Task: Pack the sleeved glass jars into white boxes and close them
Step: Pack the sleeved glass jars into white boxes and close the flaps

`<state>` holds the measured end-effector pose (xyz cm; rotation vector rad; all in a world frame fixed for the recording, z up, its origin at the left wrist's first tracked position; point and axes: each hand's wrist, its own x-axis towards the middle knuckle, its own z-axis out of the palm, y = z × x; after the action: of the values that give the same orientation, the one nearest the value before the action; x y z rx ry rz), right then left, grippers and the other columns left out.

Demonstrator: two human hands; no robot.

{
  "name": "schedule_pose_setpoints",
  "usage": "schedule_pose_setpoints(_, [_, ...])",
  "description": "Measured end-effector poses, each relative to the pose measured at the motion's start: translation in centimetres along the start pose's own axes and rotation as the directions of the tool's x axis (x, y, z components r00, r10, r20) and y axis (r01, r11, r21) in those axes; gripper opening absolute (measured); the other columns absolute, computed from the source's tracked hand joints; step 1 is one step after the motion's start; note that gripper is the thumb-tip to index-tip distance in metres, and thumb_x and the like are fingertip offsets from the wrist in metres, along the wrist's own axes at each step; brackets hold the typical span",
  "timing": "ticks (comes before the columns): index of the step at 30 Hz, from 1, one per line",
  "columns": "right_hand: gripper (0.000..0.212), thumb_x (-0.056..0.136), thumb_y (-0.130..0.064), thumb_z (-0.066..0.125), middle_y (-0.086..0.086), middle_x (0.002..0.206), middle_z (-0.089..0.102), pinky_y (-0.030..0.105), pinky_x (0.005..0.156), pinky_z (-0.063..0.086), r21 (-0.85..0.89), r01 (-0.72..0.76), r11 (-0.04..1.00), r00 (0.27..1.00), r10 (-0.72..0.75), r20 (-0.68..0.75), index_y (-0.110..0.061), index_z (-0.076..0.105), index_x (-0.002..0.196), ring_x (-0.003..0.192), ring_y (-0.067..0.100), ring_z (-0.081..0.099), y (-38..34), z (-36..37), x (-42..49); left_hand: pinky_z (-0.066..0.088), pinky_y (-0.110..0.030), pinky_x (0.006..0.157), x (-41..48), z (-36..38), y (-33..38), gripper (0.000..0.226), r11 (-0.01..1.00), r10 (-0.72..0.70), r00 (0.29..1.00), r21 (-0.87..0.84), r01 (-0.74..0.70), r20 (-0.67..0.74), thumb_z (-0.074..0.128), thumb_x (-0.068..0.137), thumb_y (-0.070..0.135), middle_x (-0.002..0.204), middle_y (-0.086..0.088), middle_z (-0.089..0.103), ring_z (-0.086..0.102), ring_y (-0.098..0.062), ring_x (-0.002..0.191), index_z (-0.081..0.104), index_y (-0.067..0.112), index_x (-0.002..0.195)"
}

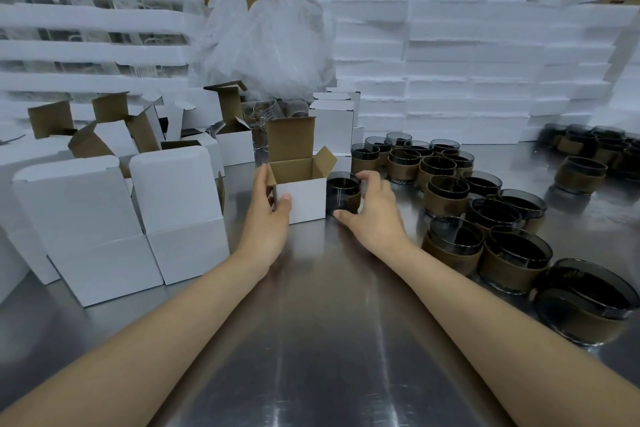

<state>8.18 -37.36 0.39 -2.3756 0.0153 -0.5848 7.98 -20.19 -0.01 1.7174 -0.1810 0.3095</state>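
A small white box (306, 199) stands open at the table's middle, its brown-lined lid and side flaps up. My left hand (268, 215) grips the box's left front corner, thumb on the front face. Just right of the box sits a dark glass jar with a brown sleeve (343, 196). My right hand (375, 210) curls around that jar, fingers over its far rim and thumb low at its near side; the jar rests on the table. Several more sleeved jars (450, 191) stand in a cluster to the right.
Closed white boxes (138, 225) are stacked at the left, with open empty boxes (114, 135) behind them. White foam trays (467, 73) pile up at the back and right; a crumpled plastic bag (270, 38) sits behind the box. The steel table (311, 322) stretches toward me.
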Motion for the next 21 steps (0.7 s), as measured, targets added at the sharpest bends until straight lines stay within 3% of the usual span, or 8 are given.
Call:
schedule_pose_setpoints(3, [0.063,0.075,-0.022,0.077,0.007,0.127,0.039,0.022,0.091,0.034,-0.003,0.063,0.998,0.998,-0.063,-0.015,-0.011,0.038,0.124,0.118,0.023,0.041,-0.26,0.04,-0.34,0.031,0.003,0.076,0.05,-0.02,-0.04,0.051,1.000,0.000,1.000,0.016,0.000,-0.012,0.042,0.102,0.014,0.132,0.013,0.050,0.047,0.001,0.115,0.025,0.038,0.143])
schedule_pose_setpoints(5, [0.069,0.076,-0.009,0.070,0.010,0.136,0.037,0.017,0.092,0.031,0.082,0.088,0.993,0.991,-0.096,0.097,-0.006,0.031,0.132,0.124,0.025,0.041,-0.47,0.28,-0.48,0.031,-0.001,0.080,0.02,-0.03,0.01,0.052,1.000,-0.003,1.000,0.008,0.003,-0.020,0.042,0.101,0.013,0.132,0.012,0.050,0.047,-0.001,0.116,0.025,0.035,0.145])
schedule_pose_setpoints(7, [0.086,0.076,-0.008,0.067,0.013,0.146,0.032,0.026,0.106,0.031,0.084,0.093,0.992,0.985,-0.104,0.138,-0.005,0.017,0.146,0.134,0.028,0.033,-0.70,0.32,-0.61,0.032,-0.010,0.091,0.03,-0.08,0.07,0.052,1.000,-0.011,1.000,-0.012,0.011,-0.027,0.041,0.101,0.012,0.135,0.010,0.049,0.045,-0.006,0.124,0.025,0.034,0.146])
schedule_pose_setpoints(9, [0.098,0.078,-0.018,0.071,0.014,0.149,0.029,0.038,0.114,0.026,0.016,0.051,0.999,0.992,-0.052,0.118,-0.005,0.007,0.151,0.138,0.030,0.024,-0.62,0.26,-0.50,0.032,-0.021,0.103,0.06,-0.12,0.12,0.052,1.000,-0.016,1.000,-0.021,0.016,-0.024,0.041,0.102,0.012,0.141,0.008,0.047,0.041,-0.009,0.130,0.024,0.033,0.147])
schedule_pose_setpoints(12, [0.087,0.079,-0.034,0.074,0.012,0.142,0.037,0.041,0.111,0.031,-0.038,-0.003,0.999,0.995,0.007,0.097,-0.008,0.026,0.146,0.133,0.029,0.032,-0.47,-0.15,-0.15,0.029,-0.029,0.112,0.07,-0.13,0.16,0.054,1.000,-0.020,1.000,-0.002,0.020,-0.016,0.041,0.102,0.014,0.147,0.006,0.041,0.036,-0.011,0.136,0.021,0.032,0.149])
schedule_pose_setpoints(14, [0.074,0.076,-0.028,0.076,0.009,0.131,0.048,0.043,0.101,0.042,0.071,-0.020,0.997,0.990,0.010,0.143,-0.014,0.036,0.137,0.121,0.029,0.047,-0.37,-0.34,-0.04,0.029,-0.027,0.110,0.08,-0.13,0.14,0.055,1.000,-0.023,1.000,0.001,0.023,-0.017,0.040,0.102,0.015,0.148,0.006,0.041,0.036,-0.012,0.137,0.020,0.032,0.150])
schedule_pose_setpoints(16, [0.072,0.075,-0.019,0.076,0.004,0.122,0.055,0.037,0.089,0.049,0.164,-0.048,0.985,0.984,0.019,0.177,-0.014,0.034,0.133,0.109,0.029,0.058,-0.32,-0.33,-0.17,0.029,-0.027,0.110,0.08,-0.11,0.15,0.055,0.999,-0.032,0.999,0.006,0.032,-0.015,0.040,0.102,0.015,0.150,0.005,0.039,0.034,-0.013,0.138,0.019,0.032,0.150])
schedule_pose_setpoints(21, [0.077,0.071,-0.027,0.082,0.002,0.127,0.048,0.021,0.084,0.040,0.294,-0.046,0.955,0.999,0.047,0.006,-0.014,0.036,0.131,0.106,0.013,0.048,-0.61,-0.26,-0.19,0.028,-0.024,0.109,-0.09,0.00,0.31,0.063,0.999,-0.033,0.999,0.012,0.033,-0.011,0.041,0.102,0.015,0.154,0.005,0.033,0.033,-0.013,0.140,0.009,0.035,0.152])
